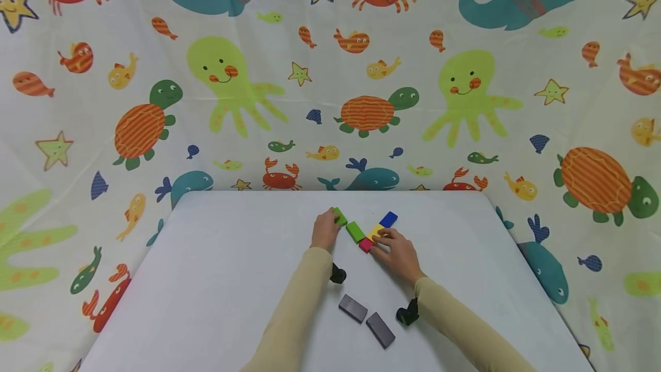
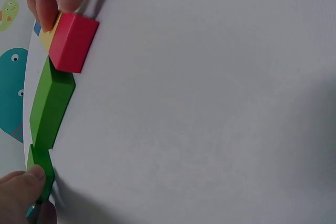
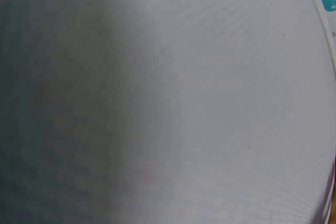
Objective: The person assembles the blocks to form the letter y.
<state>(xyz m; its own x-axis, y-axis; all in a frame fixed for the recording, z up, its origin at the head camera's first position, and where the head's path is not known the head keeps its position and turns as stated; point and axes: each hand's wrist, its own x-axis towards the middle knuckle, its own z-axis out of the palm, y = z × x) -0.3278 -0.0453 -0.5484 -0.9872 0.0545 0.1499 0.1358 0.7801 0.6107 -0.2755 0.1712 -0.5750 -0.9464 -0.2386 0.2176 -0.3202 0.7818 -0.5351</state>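
My left hand (image 1: 325, 231) pinches a small green block (image 1: 339, 217) between thumb and fingers, at the far end of a V-shaped line of blocks. Just below it lies a second green block (image 1: 355, 232), its end close to the held one. At the bend sits a red block (image 1: 366, 245). From there a yellow block (image 1: 374, 232) and a blue block (image 1: 388, 220) run up to the right. My right hand (image 1: 399, 252) has its thumb and fingers about the yellow block, close against the red one. The right wrist view shows mostly blurred shadow and white tabletop.
Two dark grey blocks (image 1: 353, 309) lie nearer me, between my forearms. Black wrist cameras hang beneath both sleeves. The white table (image 1: 232, 257) ends at the back against a cloth (image 1: 330, 154) printed with sea animals.
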